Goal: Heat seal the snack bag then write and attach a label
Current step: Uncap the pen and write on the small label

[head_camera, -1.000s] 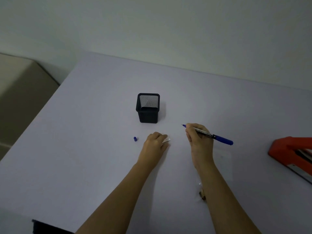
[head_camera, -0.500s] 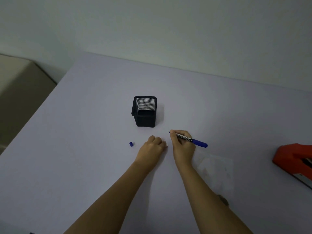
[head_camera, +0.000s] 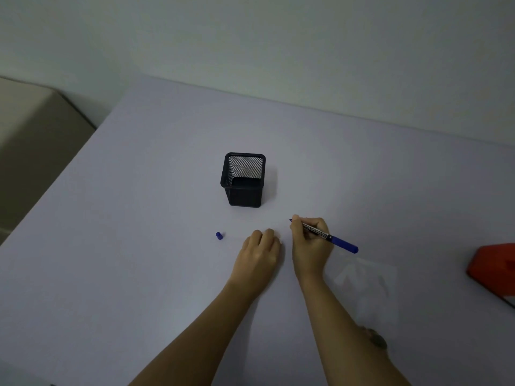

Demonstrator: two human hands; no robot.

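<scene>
Black mesh pen holder point(head_camera: 243, 180) on matt, smooth table point(head_camera: 139, 218)

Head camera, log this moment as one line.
stage: label writing | right hand: holds pen, uncapped | left hand: knuckles down on table | cap: beside left hand | bag: untouched

Marker point(head_camera: 326, 235): uncapped, blue rear barrel, black printed band along the mid-body, held tilted with the blue tip pointing up-left and raised just above the surface. Marker cap point(head_camera: 219, 235): small, blue, lying on the surface well left of the marker, in front of the mesh holder. Snack bag point(head_camera: 365, 285): clear, nearly colourless film, lying flat on the surface to the right, its lower end holding dark contents at the bottom of the view; seal condition cannot be told. Heat sealer point(head_camera: 493, 271): red body, cut off by the right edge. Label: not discernible
</scene>
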